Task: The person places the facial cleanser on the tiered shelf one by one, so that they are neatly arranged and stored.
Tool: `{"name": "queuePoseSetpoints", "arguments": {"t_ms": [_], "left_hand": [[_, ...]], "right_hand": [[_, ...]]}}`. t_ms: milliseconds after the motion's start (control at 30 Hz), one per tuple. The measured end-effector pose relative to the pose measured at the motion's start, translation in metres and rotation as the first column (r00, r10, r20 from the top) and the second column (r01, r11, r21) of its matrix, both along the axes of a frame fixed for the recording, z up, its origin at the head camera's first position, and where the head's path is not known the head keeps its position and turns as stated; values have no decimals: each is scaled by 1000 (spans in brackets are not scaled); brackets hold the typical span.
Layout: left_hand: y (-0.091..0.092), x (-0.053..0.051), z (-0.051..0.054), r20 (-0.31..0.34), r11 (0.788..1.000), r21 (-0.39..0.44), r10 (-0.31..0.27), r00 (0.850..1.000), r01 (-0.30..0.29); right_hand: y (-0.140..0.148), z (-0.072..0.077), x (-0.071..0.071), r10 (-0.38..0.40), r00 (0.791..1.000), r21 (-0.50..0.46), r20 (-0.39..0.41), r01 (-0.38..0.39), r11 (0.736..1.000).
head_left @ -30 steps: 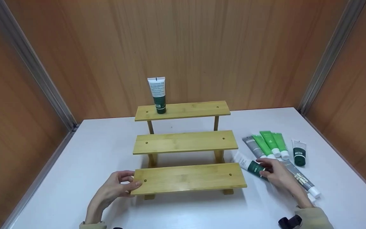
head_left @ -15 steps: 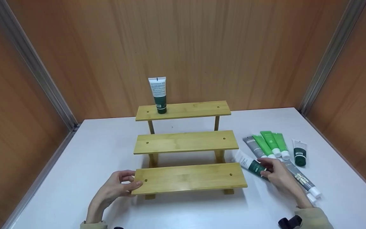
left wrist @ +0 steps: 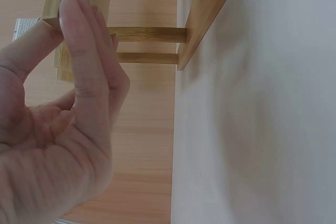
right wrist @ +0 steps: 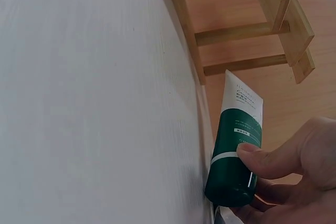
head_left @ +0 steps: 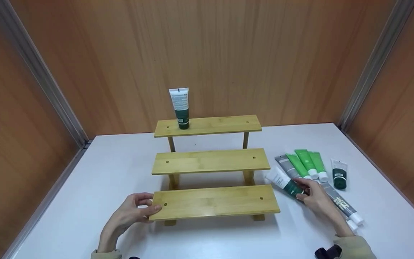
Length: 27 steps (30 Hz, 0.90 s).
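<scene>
A three-tier wooden display stand (head_left: 214, 202) stands mid-table. My left hand (head_left: 126, 214) pinches the left end of its lowest shelf, thumb on top and fingers beneath; the left wrist view shows those fingers (left wrist: 86, 72) against the board. To the right of the stand, my right hand (head_left: 316, 199) holds a white and dark green squeeze tube (head_left: 285, 182) by its green cap end. In the right wrist view the thumb presses on that tube (right wrist: 236, 135), whose white end points toward the stand. A matching tube (head_left: 180, 108) stands upright on the top shelf's left part.
Right of the stand lie several green tubes (head_left: 304, 162), a grey tube (head_left: 286, 165) and another grey tube (head_left: 341, 203) beside my right hand. Farther right is one more white and green tube (head_left: 339, 174). Wooden panels (head_left: 207, 61) enclose the white table (head_left: 120, 162).
The tube in my right hand has shifted slightly, its white end turning a little and lifting. My left hand keeps its hold on the lowest shelf.
</scene>
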<state>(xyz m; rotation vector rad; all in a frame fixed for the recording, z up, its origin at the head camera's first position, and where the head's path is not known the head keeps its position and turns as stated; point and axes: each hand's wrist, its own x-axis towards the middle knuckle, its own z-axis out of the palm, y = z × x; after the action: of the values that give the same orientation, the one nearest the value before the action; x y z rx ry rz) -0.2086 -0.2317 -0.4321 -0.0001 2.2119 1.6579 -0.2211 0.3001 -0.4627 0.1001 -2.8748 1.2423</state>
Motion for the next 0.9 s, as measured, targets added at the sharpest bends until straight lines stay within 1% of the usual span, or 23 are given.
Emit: {"name": "queuePoseSetpoints", "arguments": {"t_ms": [67, 267, 333, 500, 600, 767, 900], "left_hand": [[0, 0, 0, -3, 1000, 5, -5, 1000, 5], [-1, -1, 0, -14, 998, 38, -40, 999, 40], [-2, -1, 0, -10, 998, 38, -41, 999, 41], [-1, -1, 1, -12, 999, 35, -34, 999, 34], [-1, 0, 1, -15, 999, 25, -25, 1000, 25], [0, 0, 1, 0, 1000, -4, 7, 1000, -7], [1, 1, 0, 2, 1000, -20, 21, 1000, -21]], "right_hand": [[0, 0, 0, 4, 1000, -7, -6, -4, 1000], [0, -1, -1, 24, 998, 6, -65, -23, 1000], [0, -2, -2, 19, 998, 8, -63, -19, 1000], [0, -1, -2, 17, 999, -7, -50, -17, 1000], [-1, -1, -3, 19, 999, -42, -32, -20, 999], [-1, 0, -2, 18, 1000, -86, 8, -18, 996], [-1, 2, -3, 24, 1000, -119, 3, -24, 993]]}}
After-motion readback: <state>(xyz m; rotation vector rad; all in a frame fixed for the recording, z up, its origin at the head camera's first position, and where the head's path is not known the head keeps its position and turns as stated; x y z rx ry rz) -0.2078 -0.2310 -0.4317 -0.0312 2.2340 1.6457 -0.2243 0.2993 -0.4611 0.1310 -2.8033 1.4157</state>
